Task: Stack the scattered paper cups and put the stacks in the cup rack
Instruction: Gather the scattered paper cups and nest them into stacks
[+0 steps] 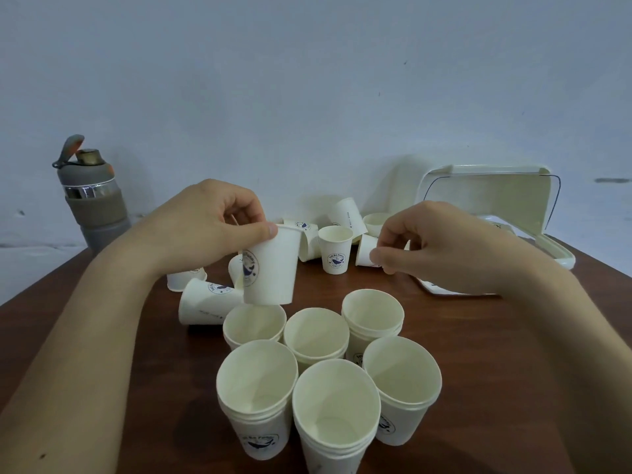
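My left hand (208, 227) grips a white paper cup (272, 268) by its rim, holding it upright just above the back-left stack (254, 325). Several short stacks of nested cups stand close together at the table's front, among them the nearest stack (337, 398). Loose cups lie scattered behind them, one standing upright (335, 249) and one on its side (208, 302). My right hand (441, 248) pinches the end of a cup lying on its side (364, 249). The white cup rack (485, 200), its lid up, sits at the back right, partly hidden by my right hand.
A grey water bottle (92, 200) stands at the back left by the wall. The brown wooden table (478, 371) shows bare wood to the left and right of the stacks. A pale wall closes off the back.
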The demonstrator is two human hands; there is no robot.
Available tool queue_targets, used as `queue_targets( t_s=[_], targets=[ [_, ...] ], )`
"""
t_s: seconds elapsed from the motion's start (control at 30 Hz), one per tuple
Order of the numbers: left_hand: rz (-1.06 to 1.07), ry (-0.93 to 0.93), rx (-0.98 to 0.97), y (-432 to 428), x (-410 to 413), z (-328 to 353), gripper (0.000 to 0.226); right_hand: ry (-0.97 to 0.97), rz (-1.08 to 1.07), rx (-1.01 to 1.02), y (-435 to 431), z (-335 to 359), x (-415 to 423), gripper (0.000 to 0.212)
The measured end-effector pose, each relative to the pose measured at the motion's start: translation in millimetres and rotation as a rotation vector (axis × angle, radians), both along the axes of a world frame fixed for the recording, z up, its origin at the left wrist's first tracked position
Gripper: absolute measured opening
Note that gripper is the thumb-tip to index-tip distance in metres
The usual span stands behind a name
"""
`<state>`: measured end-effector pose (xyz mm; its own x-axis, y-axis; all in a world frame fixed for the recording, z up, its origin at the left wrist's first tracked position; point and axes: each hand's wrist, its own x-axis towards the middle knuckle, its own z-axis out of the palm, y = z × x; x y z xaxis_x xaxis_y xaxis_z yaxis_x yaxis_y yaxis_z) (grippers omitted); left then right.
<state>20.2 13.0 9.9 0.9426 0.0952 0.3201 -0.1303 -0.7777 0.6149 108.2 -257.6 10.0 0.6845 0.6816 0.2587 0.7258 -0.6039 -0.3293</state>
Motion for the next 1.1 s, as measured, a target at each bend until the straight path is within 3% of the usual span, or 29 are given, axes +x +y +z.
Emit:
queue_targets(
  t_s=[0.13, 0.37, 0.5, 0.63, 0.73, 0.8, 0.87, 0.93, 1.03, 1.1],
  targets=[
    [0.041, 0.086, 0.118, 3.9, -0.4, 1.2, 0.017, -0.001, -0.018, -0.020, 2.0, -2.5, 2.2, 0.026],
    [-0.064, 0.306, 0.161, -3.0, -5.5, 2.2, 0.025, 0.009, -0.036, -0.019, 3.3, -5.7, 7.0, 0.029],
    [-0.040, 0.299, 0.146, -6.0, -6.6, 1.9, 0.026, 0.019, -0.034, -0.012, 4.2, -7.7, 9.4, 0.029],
    [0.162, 0.230, 0.171, 21.0, 15.6, -17.1, 0.018, 0.035, -0.043, -0.023, 4.2, -10.1, 12.7, 0.029],
    [0.272, 0.485, 0.300, 48.4, 25.8, -42.1, 0.003, 0.031, -0.047, -0.024, 4.4, -11.3, 14.4, 0.029],
    [0.278, 0.668, 0.316, 58.1, 26.6, -57.3, 0.013, 0.030, -0.046, -0.023, 4.7, -11.6, 14.9, 0.029],
    [0.278, 0.737, 0.261, 60.3, 26.9, -65.5, 0.021, 0.033, -0.043, -0.021, 5.1, -11.9, 15.7, 0.029],
    [0.293, 0.714, 0.252, 61.2, 29.1, -68.6, 0.018, 0.035, -0.044, -0.021, 5.2, -12.1, 16.4, 0.029],
    [0.355, 0.521, 0.282, 65.4, 37.3, -70.9, 0.005, 0.039, -0.042, -0.017, 4.7, -12.3, 16.1, 0.029],
    [0.387, 0.489, 0.313, 69.5, 41.9, -73.9, 0.010, 0.034, -0.038, -0.024, 5.0, -13.0, 15.8, 0.029]
  ],
)
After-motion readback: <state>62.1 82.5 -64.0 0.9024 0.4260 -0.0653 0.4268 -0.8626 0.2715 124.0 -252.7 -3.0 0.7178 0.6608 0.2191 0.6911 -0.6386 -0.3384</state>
